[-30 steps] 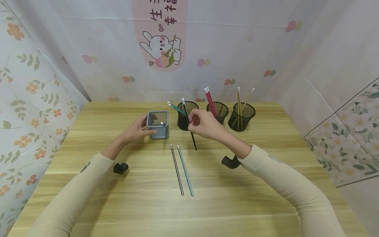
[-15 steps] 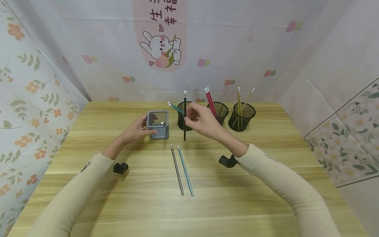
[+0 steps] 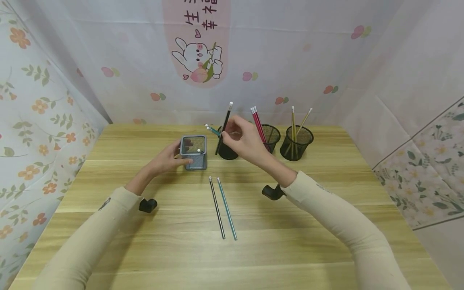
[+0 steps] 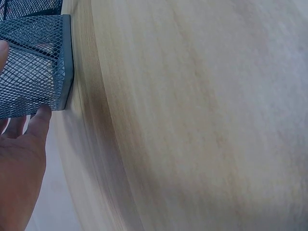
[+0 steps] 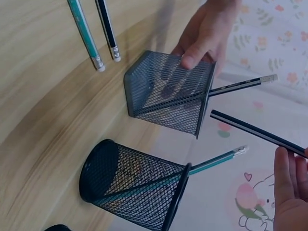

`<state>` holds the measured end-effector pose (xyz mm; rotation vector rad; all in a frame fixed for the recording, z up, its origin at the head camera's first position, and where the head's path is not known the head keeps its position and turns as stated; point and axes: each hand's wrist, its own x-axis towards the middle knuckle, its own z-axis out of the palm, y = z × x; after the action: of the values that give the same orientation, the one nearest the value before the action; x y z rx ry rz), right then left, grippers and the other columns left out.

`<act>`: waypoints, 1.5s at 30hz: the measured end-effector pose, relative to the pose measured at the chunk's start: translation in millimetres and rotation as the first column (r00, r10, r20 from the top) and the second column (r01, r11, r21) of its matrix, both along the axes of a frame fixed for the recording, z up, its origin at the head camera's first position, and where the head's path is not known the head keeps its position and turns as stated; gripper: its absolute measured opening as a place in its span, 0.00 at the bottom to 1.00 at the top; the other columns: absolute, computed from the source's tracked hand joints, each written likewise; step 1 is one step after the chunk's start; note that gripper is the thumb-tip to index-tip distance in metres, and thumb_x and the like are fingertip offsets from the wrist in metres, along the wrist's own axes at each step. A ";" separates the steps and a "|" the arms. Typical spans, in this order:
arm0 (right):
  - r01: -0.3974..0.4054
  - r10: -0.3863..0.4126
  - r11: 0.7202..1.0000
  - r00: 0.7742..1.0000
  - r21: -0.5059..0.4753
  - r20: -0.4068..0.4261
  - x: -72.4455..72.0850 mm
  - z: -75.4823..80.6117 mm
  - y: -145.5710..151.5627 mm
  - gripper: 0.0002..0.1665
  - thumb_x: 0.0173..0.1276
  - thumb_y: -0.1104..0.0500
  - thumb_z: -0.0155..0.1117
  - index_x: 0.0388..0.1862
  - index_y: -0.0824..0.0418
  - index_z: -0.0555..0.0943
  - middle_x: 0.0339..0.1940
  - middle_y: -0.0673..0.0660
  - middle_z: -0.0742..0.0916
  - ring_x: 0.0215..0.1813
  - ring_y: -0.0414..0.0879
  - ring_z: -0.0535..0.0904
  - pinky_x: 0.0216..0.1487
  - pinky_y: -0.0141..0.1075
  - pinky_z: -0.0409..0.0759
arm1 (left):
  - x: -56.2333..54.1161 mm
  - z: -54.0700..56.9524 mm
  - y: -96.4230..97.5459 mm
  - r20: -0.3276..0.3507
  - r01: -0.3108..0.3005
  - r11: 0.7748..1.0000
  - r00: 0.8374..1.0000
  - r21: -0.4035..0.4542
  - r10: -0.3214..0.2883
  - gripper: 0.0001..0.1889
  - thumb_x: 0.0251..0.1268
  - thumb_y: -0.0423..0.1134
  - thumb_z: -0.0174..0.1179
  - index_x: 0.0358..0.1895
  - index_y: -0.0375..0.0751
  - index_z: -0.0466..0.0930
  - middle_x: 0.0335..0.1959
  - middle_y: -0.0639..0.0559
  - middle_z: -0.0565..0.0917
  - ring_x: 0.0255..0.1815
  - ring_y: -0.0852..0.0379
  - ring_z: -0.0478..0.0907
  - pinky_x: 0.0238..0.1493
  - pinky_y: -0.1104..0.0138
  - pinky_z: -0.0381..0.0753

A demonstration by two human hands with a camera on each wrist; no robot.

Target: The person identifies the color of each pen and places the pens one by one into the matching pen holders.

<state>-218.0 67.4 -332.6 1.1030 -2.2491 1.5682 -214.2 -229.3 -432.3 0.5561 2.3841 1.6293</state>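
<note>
My left hand [image 3: 164,162] grips the square grey mesh pencil holder [image 3: 195,162], thumb on its near side and fingers around the far side. One black pencil [image 5: 236,87] leans inside that holder, its white eraser end sticking out in the right wrist view. Higher up, my right hand [image 3: 246,141] pinches another black pencil [image 3: 226,119], eraser end up and tilted. In the right wrist view the held pencil's lower end is outside the square holder, close to its open rim. On the table in front lie a black pencil [image 3: 217,209] and a teal pencil [image 3: 227,209], side by side.
Along the back stand round black mesh cups: one [image 3: 228,154] with teal pencils, partly behind my right hand, one [image 3: 272,139] with red pencils, and one [image 3: 296,149] with yellow pencils. A patterned cloth [image 3: 282,48] hangs behind the table.
My right hand has moved up and left with the black pencil, lifting its lower end and turning its eraser end to the right. My left hand and the square holder stay put.
</note>
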 end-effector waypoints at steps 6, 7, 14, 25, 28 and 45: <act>-0.012 0.010 0.998 0.999 -0.058 -0.037 -2.0 0.6 -7.7 0.06 0.68 0.73 0.64 0.41 0.66 0.78 0.37 0.59 0.83 0.43 0.47 0.85 0.46 0.38 0.86 | 0.6 1.0 0.9 0.005 0.002 1.000 1.000 0.007 -0.002 0.35 0.68 0.30 0.68 0.74 0.30 0.60 0.72 0.31 0.64 0.74 0.32 0.59 0.73 0.43 0.58; -0.016 0.013 0.998 0.999 -0.064 -0.043 -2.4 0.2 -9.1 0.06 0.68 0.73 0.64 0.41 0.67 0.77 0.37 0.59 0.83 0.43 0.47 0.85 0.46 0.38 0.86 | 0.6 1.2 1.0 0.004 0.001 1.000 1.000 0.007 -0.001 0.35 0.68 0.30 0.68 0.74 0.30 0.60 0.72 0.31 0.64 0.74 0.32 0.59 0.73 0.43 0.58; -0.035 0.030 0.995 0.998 -0.091 -0.050 -2.6 1.3 -17.6 0.07 0.68 0.74 0.63 0.42 0.68 0.77 0.37 0.58 0.82 0.42 0.47 0.84 0.46 0.39 0.86 | 1.1 1.6 1.0 -0.006 0.005 1.000 1.000 0.005 -0.005 0.35 0.68 0.30 0.68 0.74 0.30 0.60 0.72 0.31 0.64 0.74 0.31 0.59 0.73 0.42 0.58; -0.031 0.026 0.993 0.999 -0.113 -0.045 -5.8 -0.2 -25.4 0.08 0.68 0.75 0.64 0.44 0.70 0.78 0.37 0.60 0.83 0.43 0.49 0.84 0.47 0.38 0.86 | 1.2 1.3 2.0 -0.013 0.011 1.000 1.000 0.018 -0.011 0.35 0.68 0.29 0.67 0.74 0.28 0.59 0.72 0.30 0.64 0.73 0.30 0.59 0.72 0.40 0.57; -0.030 0.026 0.993 0.999 -0.116 -0.033 -6.4 -3.0 -28.3 0.08 0.67 0.76 0.64 0.44 0.70 0.78 0.38 0.61 0.83 0.43 0.50 0.84 0.47 0.38 0.86 | 1.1 1.0 1.8 -0.014 0.010 1.000 1.000 0.013 -0.009 0.35 0.68 0.29 0.67 0.74 0.28 0.59 0.72 0.30 0.64 0.73 0.29 0.59 0.72 0.40 0.57; -0.113 0.118 0.992 0.990 0.062 -0.072 -8.3 -31.0 -39.5 0.07 0.70 0.75 0.60 0.42 0.66 0.77 0.41 0.58 0.82 0.45 0.46 0.82 0.47 0.33 0.85 | 2.1 1.0 0.6 -0.020 0.014 1.000 1.000 0.023 -0.014 0.36 0.68 0.28 0.67 0.74 0.29 0.58 0.71 0.29 0.65 0.72 0.30 0.62 0.72 0.40 0.58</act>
<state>-226.3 27.9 -363.6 1.3074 -2.2308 1.4847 -212.1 -228.7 -431.3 0.5947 2.3726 1.6556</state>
